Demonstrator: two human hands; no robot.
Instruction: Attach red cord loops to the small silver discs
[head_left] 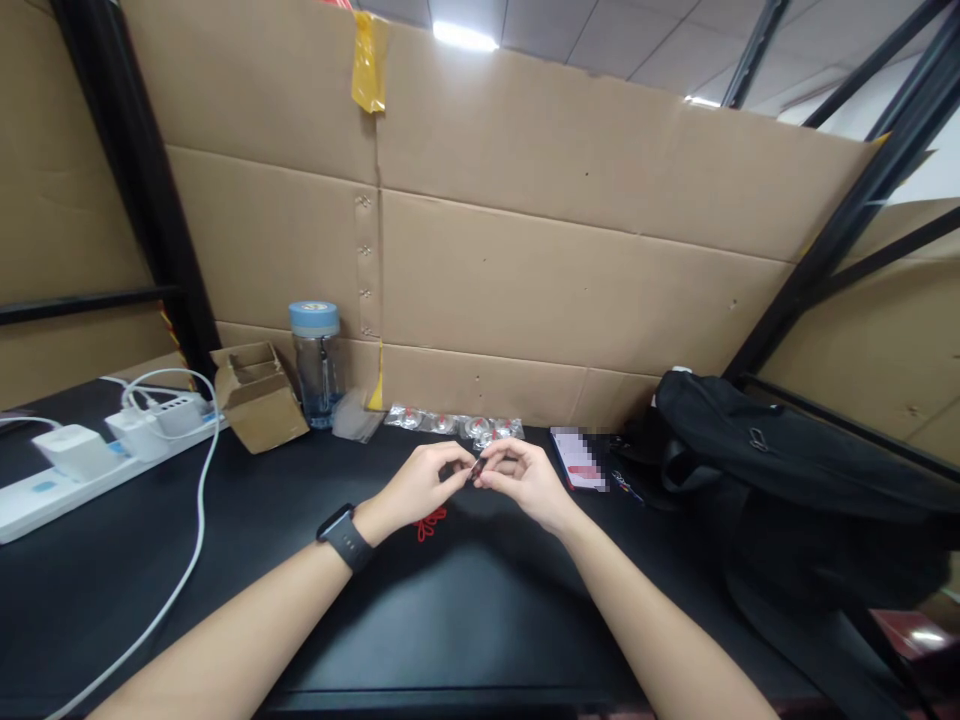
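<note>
My left hand (426, 482) and my right hand (523, 482) meet above the middle of the black table (450, 620). Thumb and fingers of both are pinched on a small dark piece (478, 468), too small to name. A red knotted cord (430, 524) shows just below my left hand; whether it joins the dark piece, I cannot tell. Behind my fingers lies a row of small clear packets (442, 424) with round things and bits of red inside. A dark watch (345, 538) is on my left wrist.
At left stand a white power strip (45, 505) with plugs and a cable, an opened cardboard box (262, 400) and a blue-lidded bottle (315, 365). A phone (577, 458) and a black bag (795, 470) lie at right. Cardboard panels (555, 270) wall the back.
</note>
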